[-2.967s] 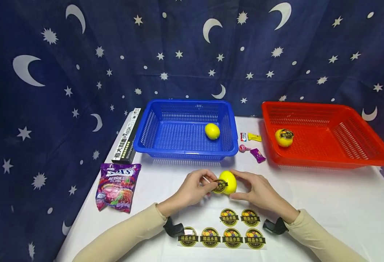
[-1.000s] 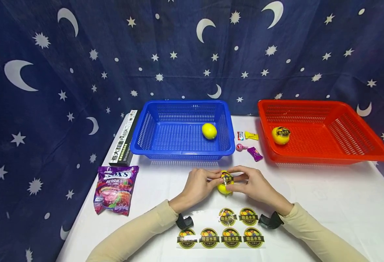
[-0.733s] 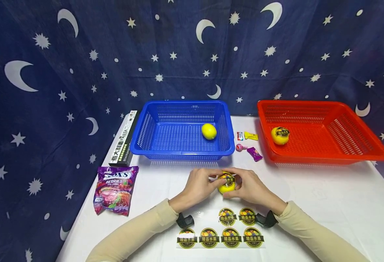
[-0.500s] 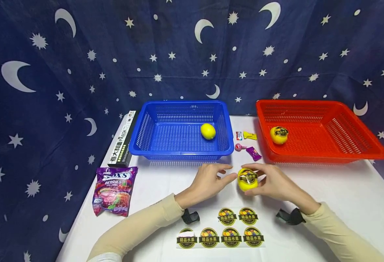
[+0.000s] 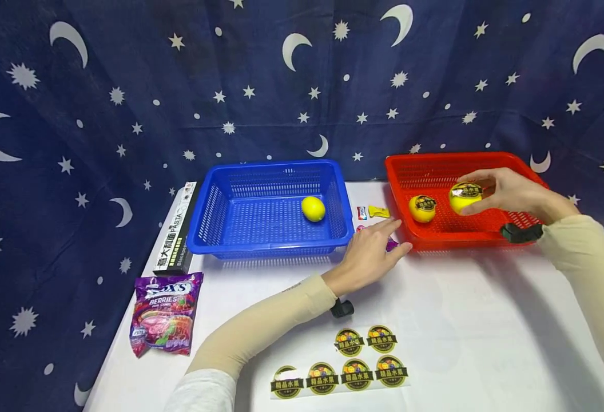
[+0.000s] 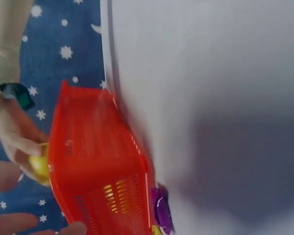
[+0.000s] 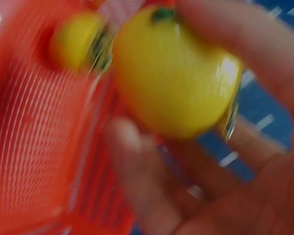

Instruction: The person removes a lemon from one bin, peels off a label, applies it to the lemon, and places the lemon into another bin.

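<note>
Right hand (image 5: 513, 191): fingers and thumb curled round the stickered lemon (image 5: 461, 207), pretty solid hold; the right wrist view is blurry, but you can make out the green stem end (image 7: 162, 14)
Stickered lemon: held over the red basket (image 5: 461, 237), dark round sticker (image 5: 467, 190) on it; honestly can't tell how far off the basket floor it is
Red basket buddy: a second lemon (image 5: 419, 214) sits near the left end, also wearing a sticker, just beside the held one but apart from it
Left hand (image 5: 369, 254): fingers loosely spread, holding nothing, right by the red basket's near left corner; can't tell if they're touching it
Candy patch: purple sweet (image 5: 392, 245) and pink lollipop (image 5: 360, 228) partly hidden behind the left hand, yellow sweet (image 5: 379, 212) and a little packet (image 5: 361, 213) just beyond
Blue basket (image 5: 271, 247): one plain-looking lemon (image 5: 313, 209) toward its right side
Left edge stuff: pasta box (image 5: 175, 234) beside the blue basket, purple candy bag (image 5: 165, 315) nearer the person
Sticker sheet: six round stickers (image 5: 356, 374) at the front of the white worktop (image 5: 467, 320), two above four
Backdrop: navy curtain (image 5: 261, 68), moons and stars
</note>
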The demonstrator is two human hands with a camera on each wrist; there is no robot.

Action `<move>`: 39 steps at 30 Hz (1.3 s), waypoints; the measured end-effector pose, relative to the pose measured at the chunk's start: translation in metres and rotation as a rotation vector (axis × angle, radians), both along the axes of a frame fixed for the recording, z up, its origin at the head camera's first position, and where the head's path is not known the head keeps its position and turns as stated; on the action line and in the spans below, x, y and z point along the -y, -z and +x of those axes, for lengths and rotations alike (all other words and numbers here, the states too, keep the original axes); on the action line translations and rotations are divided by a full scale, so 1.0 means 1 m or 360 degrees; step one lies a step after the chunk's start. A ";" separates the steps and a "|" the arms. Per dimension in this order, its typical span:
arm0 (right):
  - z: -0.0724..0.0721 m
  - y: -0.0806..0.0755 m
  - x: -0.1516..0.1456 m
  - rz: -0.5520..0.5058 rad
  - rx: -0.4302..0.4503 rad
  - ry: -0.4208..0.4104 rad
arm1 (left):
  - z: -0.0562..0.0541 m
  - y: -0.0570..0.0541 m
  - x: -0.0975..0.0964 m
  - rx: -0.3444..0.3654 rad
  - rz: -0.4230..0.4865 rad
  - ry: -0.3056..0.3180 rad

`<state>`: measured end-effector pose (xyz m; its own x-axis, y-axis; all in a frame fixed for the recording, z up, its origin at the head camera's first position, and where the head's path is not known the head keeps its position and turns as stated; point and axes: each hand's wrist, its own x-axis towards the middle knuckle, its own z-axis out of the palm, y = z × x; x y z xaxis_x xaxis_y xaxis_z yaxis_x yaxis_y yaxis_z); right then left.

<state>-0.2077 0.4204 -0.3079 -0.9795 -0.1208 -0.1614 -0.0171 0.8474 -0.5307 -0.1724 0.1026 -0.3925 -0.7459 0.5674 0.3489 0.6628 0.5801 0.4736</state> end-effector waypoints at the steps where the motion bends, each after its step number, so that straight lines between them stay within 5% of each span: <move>1: -0.012 0.004 -0.006 0.0016 0.0025 -0.0009 | -0.004 -0.001 -0.004 -0.0025 -0.0006 -0.0028; 5: -0.043 0.027 -0.022 0.0099 0.0123 -0.0028 | -0.013 0.001 -0.021 -0.0107 -0.0061 -0.0087; 9: -0.057 0.048 -0.024 0.0112 0.0216 -0.0087 | -0.013 0.007 -0.032 -0.0141 -0.0143 -0.0114; 24: -0.060 0.071 -0.025 0.0027 0.0353 -0.0094 | -0.013 0.012 -0.036 -0.0196 -0.0176 -0.0161; 32: -0.054 0.052 -0.024 0.0035 0.0331 -0.0138 | -0.015 0.005 -0.032 -0.0142 -0.0199 -0.0105; 39: -0.036 0.009 0.004 0.0061 0.0113 -0.0114 | -0.021 -0.026 0.007 -0.0126 -0.0198 0.0021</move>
<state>-0.2435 0.4168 -0.3173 -0.9544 -0.1825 -0.2361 -0.0418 0.8650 -0.5000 -0.1932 0.0954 -0.3662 -0.7110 0.6194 0.3328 0.7031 0.6221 0.3444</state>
